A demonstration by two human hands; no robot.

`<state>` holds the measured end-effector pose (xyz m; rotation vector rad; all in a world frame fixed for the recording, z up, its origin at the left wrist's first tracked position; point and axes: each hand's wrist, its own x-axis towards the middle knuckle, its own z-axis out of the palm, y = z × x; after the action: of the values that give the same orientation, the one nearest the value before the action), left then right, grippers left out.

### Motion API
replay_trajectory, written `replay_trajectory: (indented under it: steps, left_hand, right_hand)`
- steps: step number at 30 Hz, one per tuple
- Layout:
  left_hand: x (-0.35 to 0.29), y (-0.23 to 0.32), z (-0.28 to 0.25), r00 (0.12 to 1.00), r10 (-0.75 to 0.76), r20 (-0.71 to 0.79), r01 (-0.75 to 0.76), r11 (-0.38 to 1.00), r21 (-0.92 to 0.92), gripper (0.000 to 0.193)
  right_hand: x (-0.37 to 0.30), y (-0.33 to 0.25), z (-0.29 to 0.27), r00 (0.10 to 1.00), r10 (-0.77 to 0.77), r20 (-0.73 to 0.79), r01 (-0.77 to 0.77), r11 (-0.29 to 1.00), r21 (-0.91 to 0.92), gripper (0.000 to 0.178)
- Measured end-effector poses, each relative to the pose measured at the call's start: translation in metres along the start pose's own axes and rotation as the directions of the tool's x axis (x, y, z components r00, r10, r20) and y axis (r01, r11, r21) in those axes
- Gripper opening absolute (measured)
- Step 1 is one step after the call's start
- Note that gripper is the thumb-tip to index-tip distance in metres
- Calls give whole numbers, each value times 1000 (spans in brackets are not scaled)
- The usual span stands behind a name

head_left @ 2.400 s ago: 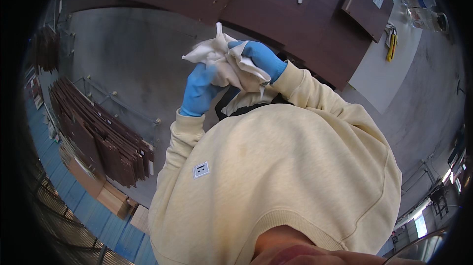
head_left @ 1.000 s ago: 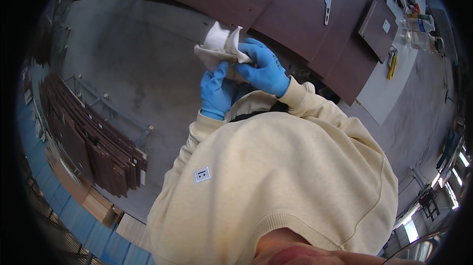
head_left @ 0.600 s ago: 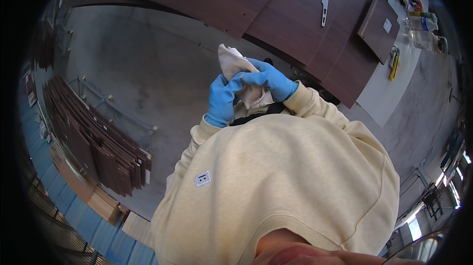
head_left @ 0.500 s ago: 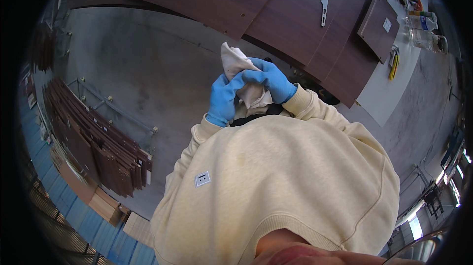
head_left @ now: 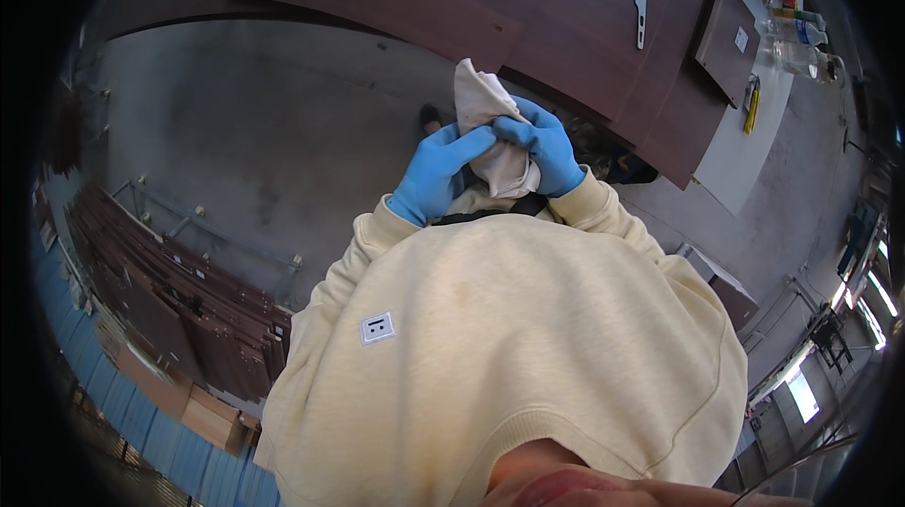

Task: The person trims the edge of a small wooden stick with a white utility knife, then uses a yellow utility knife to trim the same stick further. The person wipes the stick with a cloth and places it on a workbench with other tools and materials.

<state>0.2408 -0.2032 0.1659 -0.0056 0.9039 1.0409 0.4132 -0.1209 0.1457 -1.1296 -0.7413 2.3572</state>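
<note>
A crumpled white cloth (head_left: 485, 100) is bunched between my two hands, in front of my chest. My left hand (head_left: 436, 168), in a blue glove, pinches its left side with the fingers closed. Also gloved in blue, my right hand (head_left: 550, 151) grips the cloth from the right, its thumb and fingers curled in near the left fingertips. The upper part of the cloth sticks up above the fingers and a loose fold hangs below them. Just beyond the hands lie dark brown panels (head_left: 603, 55), apart from the cloth.
A putty knife (head_left: 642, 12) and a small brown board (head_left: 728, 43) rest on the panels. To the right, a pale tabletop (head_left: 740, 168) carries a yellow-handled cutter (head_left: 751, 109) and clear bottles (head_left: 801, 59). Stacked brown boards (head_left: 179, 286) and a metal rack (head_left: 212, 229) stand at left.
The hands and cloth have shifted a little to the right in view, with both hands keeping hold. My view has turned slightly, and a dark shoe now shows beside the cloth.
</note>
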Motion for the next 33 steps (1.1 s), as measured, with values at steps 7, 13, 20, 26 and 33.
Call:
replay_trajectory:
  steps: [7, 13, 20, 26, 33]
  left_hand:
    - [-29, 29, -48, 995, -79, 67, 83, 994, -65, 60]
    - [-39, 25, -78, 999, -6, -32, 3, 996, -92, 60]
    - [-47, 11, -94, 989, 44, -141, -65, 987, -149, 57]
    - [-47, 1, -89, 984, 52, -169, -82, 981, -176, 57]
    - [-42, -3, -74, 983, 19, -180, -49, 985, -163, 55]
  right_hand:
    - [60, -18, 14, 865, -492, -97, 454, 851, -262, 45]
    - [178, -92, 37, 580, -567, 585, 444, -382, -810, 41]
    - [247, -81, 80, 729, -147, 668, 478, -590, -651, 44]
    - [235, -69, 93, 717, 1, 697, 572, -574, -587, 44]
    - [230, -49, 40, 663, -72, 745, 459, -747, -481, 41]
